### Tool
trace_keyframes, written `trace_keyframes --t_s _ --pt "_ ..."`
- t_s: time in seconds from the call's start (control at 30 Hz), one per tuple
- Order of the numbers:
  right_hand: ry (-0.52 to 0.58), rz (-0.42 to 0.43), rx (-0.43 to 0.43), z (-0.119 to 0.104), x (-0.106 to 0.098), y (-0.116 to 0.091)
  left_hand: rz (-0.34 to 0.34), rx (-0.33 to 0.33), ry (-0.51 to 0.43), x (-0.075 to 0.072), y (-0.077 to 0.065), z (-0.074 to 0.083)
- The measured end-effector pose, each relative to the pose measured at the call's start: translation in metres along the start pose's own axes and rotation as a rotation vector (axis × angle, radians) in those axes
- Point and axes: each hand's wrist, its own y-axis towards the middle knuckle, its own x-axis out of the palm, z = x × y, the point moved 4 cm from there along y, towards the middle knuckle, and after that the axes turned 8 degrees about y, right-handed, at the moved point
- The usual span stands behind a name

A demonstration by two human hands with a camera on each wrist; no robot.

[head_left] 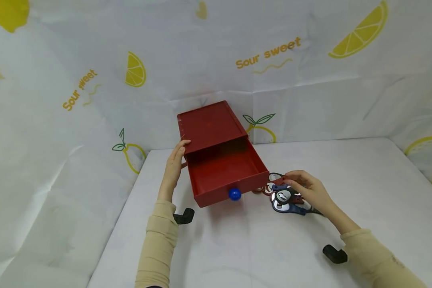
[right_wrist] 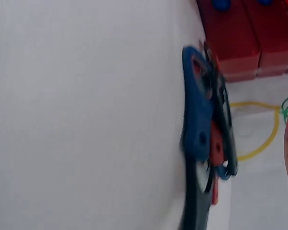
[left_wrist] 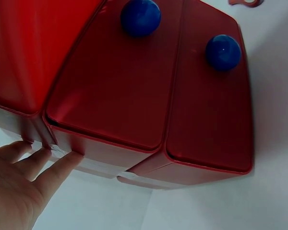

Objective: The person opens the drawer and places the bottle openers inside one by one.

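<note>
Head view: left hand, fingers straight, should brace red cabinet; right hand curls fingers over piled tools, grip unclear; separate one cleanly.

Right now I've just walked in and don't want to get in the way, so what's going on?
A person's left hand touches the side of a red drawer unit, whose top drawer stands open. The right hand is at a pile of scissors on the table; whether it grips any is unclear.
</note>
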Motion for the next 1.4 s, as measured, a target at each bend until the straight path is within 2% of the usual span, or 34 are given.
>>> trace_keyframes --t_s 0.07,0.23,0.47,0.67,0.77,0.93,1.27,1.4 --pt "-0.048 0.023 0.036 0.008 -0.006 0.0 0.002 0.002 0.0 -0.001 -0.001 0.001" --pt "-0.224 0.041 0.057 0.027 -0.019 0.0 0.007 0.012 0.004 -0.001 -0.001 0.001" --pt "-0.368 -0.02 -0.017 0.044 -0.024 0.001 0.015 0.021 0.002 -0.002 -0.001 0.0" --pt "-0.386 -0.142 0.049 0.051 -0.024 0.002 0.015 0.023 0.013 -0.002 0.0 0.0" --pt "-0.381 -0.177 0.076 0.051 -0.025 0.001 0.017 0.025 0.021 -0.002 -0.001 0.001" --pt "-0.421 -0.162 0.067 0.052 -0.026 -0.001 0.011 0.021 0.017 0.0 -0.001 0.001" --pt "-0.524 -0.177 -0.034 0.047 -0.027 -0.002 0.013 0.026 0.028 0.001 -0.001 0.001" --pt "-0.53 -0.167 -0.028 0.045 -0.029 -0.004 0.015 0.032 0.029 0.001 0.0 -0.002"
